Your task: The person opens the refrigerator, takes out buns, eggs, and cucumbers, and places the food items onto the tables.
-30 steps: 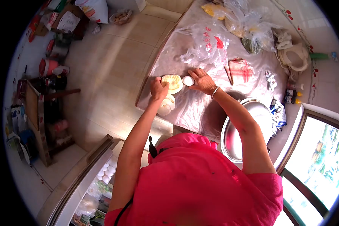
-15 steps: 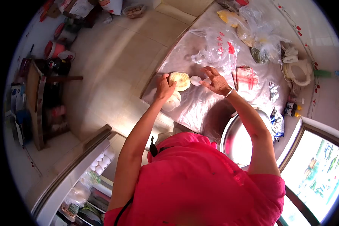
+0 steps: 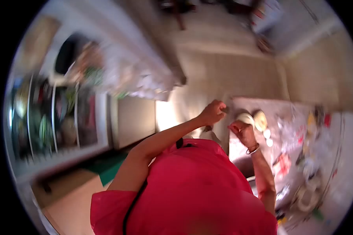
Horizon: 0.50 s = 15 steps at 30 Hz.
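My left hand [image 3: 213, 113] is off the table's edge, above the floor, its fingers curled in and nothing visible in them. My right hand [image 3: 244, 134] hangs over the near edge of the table [image 3: 239, 150], fingers bent together, also with no object showing. Just beyond it on the table lie a pale round thing [image 3: 246, 118] and a yellow, flat round thing [image 3: 259, 120]. Two small white round things [image 3: 266, 134] sit beside them, too blurred to name. Neither hand touches these.
To the left a refrigerator stands open, with produce on its shelves [image 3: 53, 117] and eggs in its door [image 3: 151, 84]. Plastic bags [image 3: 290, 131] and a red checked cloth [image 3: 282, 164] lie on the table. A cardboard-coloured surface [image 3: 72, 199] is at lower left.
The view has swung left toward the refrigerator. My left hand has let go of the yellow round thing and left the table. My right hand has drawn back to the table's near edge, fingers now curled.
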Each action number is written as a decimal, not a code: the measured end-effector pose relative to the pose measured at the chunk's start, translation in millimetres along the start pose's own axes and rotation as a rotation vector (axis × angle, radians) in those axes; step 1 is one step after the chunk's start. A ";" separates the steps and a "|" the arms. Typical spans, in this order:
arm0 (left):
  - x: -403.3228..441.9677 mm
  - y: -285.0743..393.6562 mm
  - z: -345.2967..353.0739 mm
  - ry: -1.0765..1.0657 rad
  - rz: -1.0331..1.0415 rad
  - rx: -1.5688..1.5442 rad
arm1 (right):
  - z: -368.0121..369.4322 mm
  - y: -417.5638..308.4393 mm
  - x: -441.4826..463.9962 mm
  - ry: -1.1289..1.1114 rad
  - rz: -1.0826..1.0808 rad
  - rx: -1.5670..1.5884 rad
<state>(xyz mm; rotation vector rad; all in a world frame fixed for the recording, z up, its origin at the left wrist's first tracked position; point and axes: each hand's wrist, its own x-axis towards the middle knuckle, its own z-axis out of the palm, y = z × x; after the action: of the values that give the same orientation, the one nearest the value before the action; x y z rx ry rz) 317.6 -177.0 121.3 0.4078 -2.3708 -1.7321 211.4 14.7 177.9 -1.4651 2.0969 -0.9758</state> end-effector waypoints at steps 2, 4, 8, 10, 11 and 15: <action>-37.3 -5.0 -44.3 0.078 -0.141 0.051 | 39.7 -38.1 40.9 -0.135 -0.130 -0.002; -81.4 -8.6 -89.6 0.253 -0.210 -0.012 | 80.7 -76.1 78.2 -0.273 -0.254 -0.030; -172.5 -20.0 -153.3 0.612 -0.351 -0.097 | 168.4 -142.3 142.7 -0.391 -0.457 0.111; -221.5 -23.3 -179.5 0.776 -0.374 -0.068 | 215.0 -172.8 168.5 -0.426 -0.574 0.122; -244.9 -23.8 -189.6 0.841 -0.399 -0.021 | 234.8 -184.5 178.4 -0.442 -0.626 0.128; -327.0 -26.1 -217.8 1.060 -0.432 -0.092 | 287.0 -222.3 217.2 -0.455 -0.877 -0.098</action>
<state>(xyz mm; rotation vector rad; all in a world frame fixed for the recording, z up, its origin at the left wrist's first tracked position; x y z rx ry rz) 695.6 -276.0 169.3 1.4576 -1.4720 -1.2183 466.3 -322.6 161.3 -2.4516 1.1716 -0.6879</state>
